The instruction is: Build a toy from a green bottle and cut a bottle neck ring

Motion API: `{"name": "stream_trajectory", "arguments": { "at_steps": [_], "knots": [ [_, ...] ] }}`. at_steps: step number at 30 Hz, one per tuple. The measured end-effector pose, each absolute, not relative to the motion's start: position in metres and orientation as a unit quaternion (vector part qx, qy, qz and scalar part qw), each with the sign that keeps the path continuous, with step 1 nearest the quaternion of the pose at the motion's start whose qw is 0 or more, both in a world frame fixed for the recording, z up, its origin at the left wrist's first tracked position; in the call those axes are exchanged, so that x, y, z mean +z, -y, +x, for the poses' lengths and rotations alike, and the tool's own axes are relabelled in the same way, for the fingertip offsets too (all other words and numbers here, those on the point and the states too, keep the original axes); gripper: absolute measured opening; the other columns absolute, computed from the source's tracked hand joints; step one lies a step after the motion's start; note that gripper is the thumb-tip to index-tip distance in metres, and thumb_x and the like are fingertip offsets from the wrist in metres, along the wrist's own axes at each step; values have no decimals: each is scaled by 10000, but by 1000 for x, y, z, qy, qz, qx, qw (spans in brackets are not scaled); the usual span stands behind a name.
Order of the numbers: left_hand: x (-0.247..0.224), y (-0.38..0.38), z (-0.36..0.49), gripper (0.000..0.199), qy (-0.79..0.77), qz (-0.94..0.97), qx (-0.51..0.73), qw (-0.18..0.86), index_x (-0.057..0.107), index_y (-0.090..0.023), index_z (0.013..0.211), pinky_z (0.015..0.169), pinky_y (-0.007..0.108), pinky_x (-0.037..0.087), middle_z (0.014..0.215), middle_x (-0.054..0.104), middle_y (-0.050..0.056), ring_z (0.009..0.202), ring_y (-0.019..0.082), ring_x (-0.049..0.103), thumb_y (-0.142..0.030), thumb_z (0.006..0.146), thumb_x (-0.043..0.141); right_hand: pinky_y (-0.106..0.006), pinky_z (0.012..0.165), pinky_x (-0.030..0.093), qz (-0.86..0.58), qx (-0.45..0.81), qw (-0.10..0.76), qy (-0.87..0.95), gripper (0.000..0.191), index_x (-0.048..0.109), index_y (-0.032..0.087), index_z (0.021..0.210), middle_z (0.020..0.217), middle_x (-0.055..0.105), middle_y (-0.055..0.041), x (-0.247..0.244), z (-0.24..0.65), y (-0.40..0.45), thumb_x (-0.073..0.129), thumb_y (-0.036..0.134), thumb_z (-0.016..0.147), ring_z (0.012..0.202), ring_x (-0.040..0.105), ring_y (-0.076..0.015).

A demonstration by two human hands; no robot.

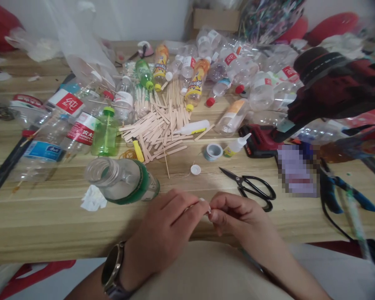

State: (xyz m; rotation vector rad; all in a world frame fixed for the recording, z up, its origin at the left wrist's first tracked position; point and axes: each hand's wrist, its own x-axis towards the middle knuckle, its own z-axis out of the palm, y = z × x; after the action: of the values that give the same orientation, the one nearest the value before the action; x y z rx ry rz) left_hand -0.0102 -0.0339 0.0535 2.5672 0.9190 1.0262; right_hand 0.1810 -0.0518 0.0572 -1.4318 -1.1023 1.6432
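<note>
At the table's front edge my left hand [178, 225] and my right hand [237, 216] meet, fingertips pinched. Between them shows a small whitish piece [204, 203], mostly hidden by the fingers, so its kind is unclear. Left of my left hand leans an uncapped clear bottle with a green label [137, 183], its mouth towards the upper left. Black-handled scissors [253, 185] lie just beyond my right hand. Further up are a white bottle cap [195, 169], a small spool-like cup [213, 152] and a small glue bottle with a nozzle [236, 146].
Wooden sticks [156, 133] lie heaped mid-table. Plastic bottles [228, 71] crowd the back, with more labelled bottles [81, 129] at left. A red and black power tool [325, 91] stands at right, near blue-handled pliers [334, 187]. Crumpled tissue [93, 198] lies by the green-labelled bottle.
</note>
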Motion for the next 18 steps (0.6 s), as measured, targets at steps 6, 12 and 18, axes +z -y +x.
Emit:
{"name": "stream_trajectory", "arguments": {
  "at_steps": [6, 12, 18],
  "knots": [
    [52, 35, -12, 173, -276, 900, 332, 60, 634, -127, 1083, 759, 327, 595, 919, 771, 74, 821, 192, 711, -148, 1031, 470, -241, 475, 354, -548, 596, 310, 499, 374, 656, 196, 660, 530, 540, 31, 58, 181, 54, 741, 534, 797, 500, 457, -111],
    [51, 39, -6, 111, -329, 839, 401, 162, 597, -190, 944, 713, 278, 567, 816, 727, 33, 747, 155, 670, -103, 956, 529, -232, 547, 419, -489, 522, 341, 610, 260, 704, 216, 740, 658, 643, 12, 60, 179, 56, 651, 385, 931, 597, 557, -118],
    [49, 44, 0, 143, -355, 760, 466, 282, 570, -222, 895, 696, 225, 548, 808, 710, 3, 739, 124, 676, -80, 882, 573, -213, 538, 422, -446, 448, 408, 658, 255, 670, 215, 722, 632, 629, 23, 60, 176, 57, 659, 328, 951, 583, 571, -108]
  ]
}}
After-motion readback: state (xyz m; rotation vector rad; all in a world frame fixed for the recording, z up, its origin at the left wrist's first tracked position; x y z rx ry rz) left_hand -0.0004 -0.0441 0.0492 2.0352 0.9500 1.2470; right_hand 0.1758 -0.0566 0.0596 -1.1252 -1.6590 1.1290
